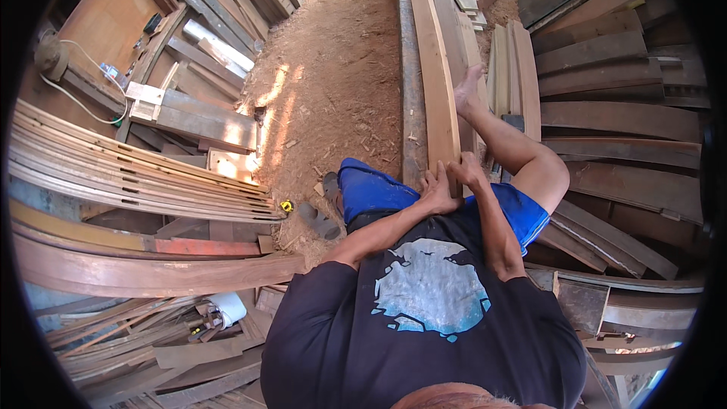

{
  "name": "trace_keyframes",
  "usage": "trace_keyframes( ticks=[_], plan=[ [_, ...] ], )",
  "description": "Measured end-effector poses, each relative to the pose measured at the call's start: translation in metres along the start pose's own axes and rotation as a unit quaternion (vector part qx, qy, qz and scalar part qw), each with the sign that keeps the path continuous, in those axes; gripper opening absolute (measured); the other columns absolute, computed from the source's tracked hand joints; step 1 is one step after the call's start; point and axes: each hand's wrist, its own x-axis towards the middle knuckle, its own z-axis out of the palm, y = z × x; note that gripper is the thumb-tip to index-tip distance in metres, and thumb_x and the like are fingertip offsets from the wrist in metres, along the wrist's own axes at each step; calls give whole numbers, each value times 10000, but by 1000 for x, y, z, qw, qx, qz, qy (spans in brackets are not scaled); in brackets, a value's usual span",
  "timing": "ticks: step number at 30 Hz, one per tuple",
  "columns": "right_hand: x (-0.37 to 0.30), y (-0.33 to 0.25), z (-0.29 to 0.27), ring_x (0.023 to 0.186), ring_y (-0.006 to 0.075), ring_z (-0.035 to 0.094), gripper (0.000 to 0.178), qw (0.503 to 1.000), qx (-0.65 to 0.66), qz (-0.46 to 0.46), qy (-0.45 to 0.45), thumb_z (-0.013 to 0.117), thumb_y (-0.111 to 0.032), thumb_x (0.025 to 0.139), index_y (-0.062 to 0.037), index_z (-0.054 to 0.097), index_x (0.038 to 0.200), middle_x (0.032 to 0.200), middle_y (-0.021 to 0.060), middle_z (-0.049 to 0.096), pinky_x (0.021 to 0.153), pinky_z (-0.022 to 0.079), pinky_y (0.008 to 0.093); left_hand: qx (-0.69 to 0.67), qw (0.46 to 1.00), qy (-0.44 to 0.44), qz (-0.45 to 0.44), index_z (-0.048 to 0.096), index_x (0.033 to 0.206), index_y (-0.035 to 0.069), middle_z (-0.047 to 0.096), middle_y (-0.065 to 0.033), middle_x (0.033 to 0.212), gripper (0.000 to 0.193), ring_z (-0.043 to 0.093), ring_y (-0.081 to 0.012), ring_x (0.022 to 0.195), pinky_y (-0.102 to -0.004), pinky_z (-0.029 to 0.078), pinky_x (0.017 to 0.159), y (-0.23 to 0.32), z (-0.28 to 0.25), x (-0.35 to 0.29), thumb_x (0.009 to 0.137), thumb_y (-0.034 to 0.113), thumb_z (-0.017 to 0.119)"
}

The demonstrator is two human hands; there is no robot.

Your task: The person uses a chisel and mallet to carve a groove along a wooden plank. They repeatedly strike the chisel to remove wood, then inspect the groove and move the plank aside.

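Note:
A long, light-brown wooden plank [433,68] runs away from my lap, its near end between my thighs. My left hand [439,194] grips that end from the left, fingers bent over its top face. Just beside it, my right hand [469,173] is closed on the plank's right edge near the same end. What lies under my fingers is hidden. Under and left of the plank is a dark, narrow beam [411,91]. Greyer boards [448,7] lie along its right side, and my bare right foot [470,85] rests against them.
Stacked grooved timber strips [144,163] and a curved board [151,271] lie at left. A yellow tape measure [286,206] and a sandal [319,221] are near my left knee. Many dark boards [621,117] fan out at right. Shavings cover the dirt floor [341,53].

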Motion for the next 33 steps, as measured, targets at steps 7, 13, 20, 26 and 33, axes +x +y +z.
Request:
trace_keyframes(
  ticks=[7,13,20,26,33],
  plan=[
    [-18,-79,-25,1248,406,576,519,972,-169,-148,65,648,-333,904,35,650,1270,1299,286,622,1083,453,444,-12,996,52,76,243,1580,7,405,-366,1463,1094,402,-524,1366,-538,347,1152,-71,7,16,763,486,792],
    [-88,-133,-146,1257,413,579,397,941,-54,-282,180,677,-217,923,5,662,1252,1324,254,618,1097,440,450,-44,995,33,87,475,1450,-43,562,-327,1370,847,553,-427,1294,-475,435,1104,-56,-4,-7,823,454,753],
    [12,-94,-249,1248,366,614,475,953,61,-215,207,615,-271,988,28,592,1356,1308,274,642,1048,475,418,-209,977,-22,47,628,1314,-17,687,-255,1229,678,660,-349,1177,-418,500,1030,-106,-26,-3,821,430,757],
    [131,-37,-138,1300,402,571,693,981,-51,-126,137,682,-375,927,44,488,1444,1364,311,589,1089,446,439,-62,989,123,-47,631,1347,95,586,-245,1377,612,533,-394,1319,-502,445,1072,-138,-85,-56,841,420,747],
    [174,-71,-11,1356,480,474,902,994,-90,-35,56,688,-523,886,6,364,1541,1447,362,475,1135,381,499,70,959,40,-270,344,1583,245,71,-330,1647,900,155,-608,1468,-696,275,1137,-199,-98,-74,828,521,749]
  ],
)
